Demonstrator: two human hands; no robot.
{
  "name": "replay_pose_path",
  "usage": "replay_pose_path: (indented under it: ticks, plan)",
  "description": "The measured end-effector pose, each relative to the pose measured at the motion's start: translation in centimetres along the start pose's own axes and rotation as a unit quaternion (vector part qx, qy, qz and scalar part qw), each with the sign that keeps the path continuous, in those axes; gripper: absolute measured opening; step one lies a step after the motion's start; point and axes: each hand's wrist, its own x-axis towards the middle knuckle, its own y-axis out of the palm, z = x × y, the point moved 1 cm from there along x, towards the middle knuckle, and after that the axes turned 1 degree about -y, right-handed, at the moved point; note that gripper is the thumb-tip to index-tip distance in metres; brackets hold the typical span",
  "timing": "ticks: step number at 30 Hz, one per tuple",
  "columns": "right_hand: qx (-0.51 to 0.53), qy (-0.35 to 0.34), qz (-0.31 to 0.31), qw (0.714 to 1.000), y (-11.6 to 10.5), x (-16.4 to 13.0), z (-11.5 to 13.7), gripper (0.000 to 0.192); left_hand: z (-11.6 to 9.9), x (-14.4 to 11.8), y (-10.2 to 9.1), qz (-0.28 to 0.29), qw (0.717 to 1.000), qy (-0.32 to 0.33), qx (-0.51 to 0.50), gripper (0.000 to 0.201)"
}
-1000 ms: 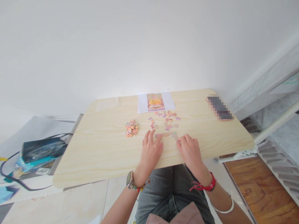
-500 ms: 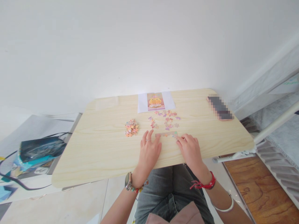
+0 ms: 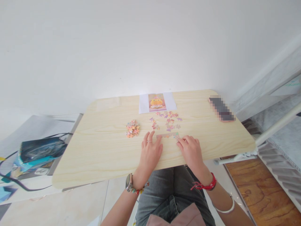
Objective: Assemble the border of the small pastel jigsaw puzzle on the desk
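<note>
Here, both bare hands are resting on the pale wooden table (image 3: pixel 98 150), bracketing a short assembled puzzle strip (image 3: pixel 167 135). The strip is lying flat with its long axis running left to right, parallel to the near table edge. The left hand (image 3: pixel 150 150) is lying palm down with fingers spread and extended, gripping nothing; its fingertips are touching or sitting just beside the left end of the strip. The right hand (image 3: pixel 191 150) is lying with fingers loosely curled, the fingertips meeting the right end of the strip; whether a loose piece is pinched under them cannot be told. The strip therefore is lying directly ahead of both sets of fingertips, between the two hands, and neither hand is clearly nearer than the other. Beyond the strip, scattered puzzle pieces (image 3: pixel 168 121) are lying loose, and a small heaped pile of pieces (image 3: pixel 132 128) is sitting well apart to the left. A reference picture (image 3: pixel 156 102) is lying at the far table edge. A phone (image 3: pixel 221 108) is resting near the far right corner.
</note>
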Motion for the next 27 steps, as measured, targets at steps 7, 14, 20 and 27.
replay_pose_path:
  ticks: [7,14,20,27]
  plan:
    - [-0.010,-0.023,0.016,1.000,0.0,0.3,-0.2,0.017,0.0,0.0,0.0,0.000,1.000,0.001,-0.001,0.030]
    - [-0.032,-0.037,0.046,0.998,-0.4,0.6,0.0,0.014,0.0,0.0,0.0,0.004,1.000,-0.001,-0.004,0.030]
    - [-0.024,-0.038,0.062,0.997,-0.4,0.8,-0.1,0.014,0.1,0.0,0.1,0.002,1.000,-0.002,-0.013,0.030]
    - [0.102,-0.041,0.061,0.992,-0.5,1.2,-1.9,0.017,0.4,-0.2,-0.2,-0.005,1.000,-0.004,-0.015,0.033]
